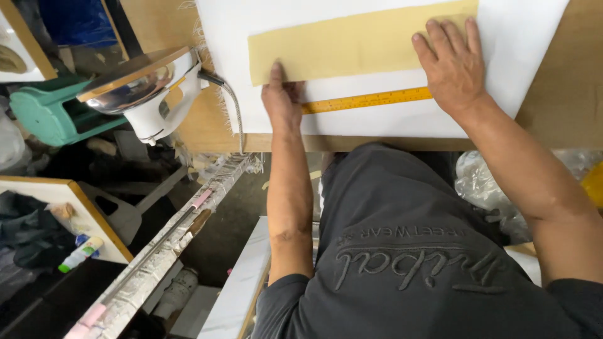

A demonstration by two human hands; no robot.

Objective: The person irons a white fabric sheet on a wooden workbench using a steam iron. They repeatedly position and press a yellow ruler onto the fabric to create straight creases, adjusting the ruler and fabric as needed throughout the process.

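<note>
I see a long pale-yellow strip of paper or fabric [358, 43] lying flat on a large white sheet [540, 37], running from near the sheet's left part to its upper right and rising slightly toward the right. Just below the strip, and roughly parallel to it, a slim yellow-orange ruler with dark markings [370, 100] rests on the same white sheet.

My left hand [282, 100] sits at the strip's lower left corner: the forefinger is stretched out with its tip on the strip's bottom edge, the other fingers are curled, and the hand covers the ruler's left end. Whether those curled fingers pinch the ruler I cannot tell. My right hand [453, 63] lies palm down with fingers spread, fingertips pressing the strip's right end, the heel of the hand over the ruler's right end.

The white sheet lies on a brown wooden worktable [565, 94], its frayed left edge hanging near the table's front. To the left, a white electric iron with a shiny metal soleplate [147, 88] stands tilted on the table's corner, its braided cord [235, 116] trailing down across the table edge. Further left, below table level, a teal plastic stool [47, 113] is in view.
</note>
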